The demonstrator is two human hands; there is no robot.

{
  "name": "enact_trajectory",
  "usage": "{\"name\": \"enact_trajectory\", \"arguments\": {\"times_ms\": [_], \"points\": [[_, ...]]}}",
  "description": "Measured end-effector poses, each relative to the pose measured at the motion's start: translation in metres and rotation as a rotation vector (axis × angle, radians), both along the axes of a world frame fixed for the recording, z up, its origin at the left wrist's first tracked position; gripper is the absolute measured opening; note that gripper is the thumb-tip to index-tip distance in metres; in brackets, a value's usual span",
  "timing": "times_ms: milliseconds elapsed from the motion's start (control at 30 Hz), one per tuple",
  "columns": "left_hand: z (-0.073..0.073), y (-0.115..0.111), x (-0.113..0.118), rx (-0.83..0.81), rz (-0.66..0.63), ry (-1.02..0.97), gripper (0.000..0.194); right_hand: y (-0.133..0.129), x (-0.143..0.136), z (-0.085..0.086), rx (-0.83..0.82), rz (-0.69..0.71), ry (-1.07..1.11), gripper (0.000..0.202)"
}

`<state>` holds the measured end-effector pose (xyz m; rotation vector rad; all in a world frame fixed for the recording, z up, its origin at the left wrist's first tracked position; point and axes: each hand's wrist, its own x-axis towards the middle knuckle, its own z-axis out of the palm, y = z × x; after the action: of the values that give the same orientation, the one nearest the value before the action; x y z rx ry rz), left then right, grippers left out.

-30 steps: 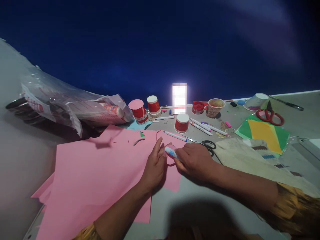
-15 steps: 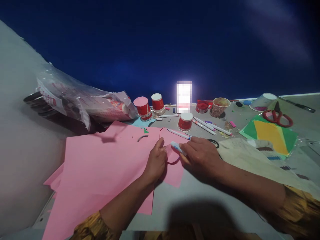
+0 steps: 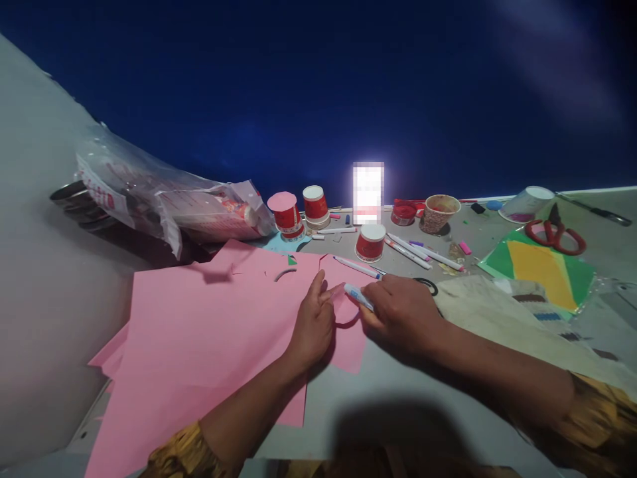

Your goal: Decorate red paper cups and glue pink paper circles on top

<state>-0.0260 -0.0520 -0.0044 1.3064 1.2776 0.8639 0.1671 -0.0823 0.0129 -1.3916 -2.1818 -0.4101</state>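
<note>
My right hand (image 3: 398,307) is closed around a white tube with blue print (image 3: 359,297), like a glue tube, its tip pointing left. That tip is at a small pink paper piece with a curved lower edge (image 3: 344,311). My left hand (image 3: 314,322) pinches the piece at its left side, thumb up and forefinger reaching along it. Under both hands lie large pink paper sheets (image 3: 213,332). Just beyond my right hand, a white marker with a blue end (image 3: 356,267) rests on the paper.
Upside-down red paper cups (image 3: 369,244) stand behind the hands, one with a pink top (image 3: 284,211). White markers (image 3: 408,252), a stained cup (image 3: 438,216) and red-handled scissors (image 3: 555,239) are to the right. A plastic bag (image 3: 199,206) is at back left; a bright screen (image 3: 368,189) stands behind.
The tube's tip has shifted slightly to the right over the small pink piece, with my right hand. My left hand keeps its pinch. The whole view has moved a little.
</note>
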Motion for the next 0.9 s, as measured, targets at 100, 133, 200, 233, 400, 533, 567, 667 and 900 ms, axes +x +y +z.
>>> {"name": "enact_trajectory", "arguments": {"times_ms": [100,133,200,233,400,533,567,667,900], "points": [[0.003,0.001,0.001,0.003,0.001,0.015,0.081,-0.003,-0.001,0.002,-0.013,0.008,0.008,0.031],[0.003,0.000,0.001,0.004,-0.006,0.011,0.081,-0.003,-0.002,0.002,-0.018,0.019,0.004,0.030],[0.003,-0.002,0.002,0.014,-0.017,-0.001,0.078,-0.004,-0.004,0.001,-0.011,0.039,-0.011,0.029],[0.004,-0.004,0.002,0.021,-0.014,-0.004,0.077,-0.003,-0.005,0.000,0.003,0.043,-0.016,0.030],[0.010,-0.008,0.003,-0.057,0.048,-0.095,0.079,0.000,-0.004,-0.003,0.027,0.056,-0.020,0.030],[0.014,-0.003,0.001,-0.203,0.145,-0.306,0.074,0.001,-0.001,-0.002,0.014,0.127,-0.003,0.026],[0.014,-0.001,0.000,-0.213,0.157,-0.328,0.074,0.001,-0.001,-0.002,0.022,0.150,0.001,0.024],[0.014,0.003,-0.004,-0.169,0.132,-0.289,0.077,0.001,-0.001,-0.001,0.040,0.200,0.007,0.021],[0.018,0.005,-0.004,-0.059,0.073,-0.056,0.079,0.000,-0.002,-0.004,0.021,0.241,-0.003,0.020]]}}
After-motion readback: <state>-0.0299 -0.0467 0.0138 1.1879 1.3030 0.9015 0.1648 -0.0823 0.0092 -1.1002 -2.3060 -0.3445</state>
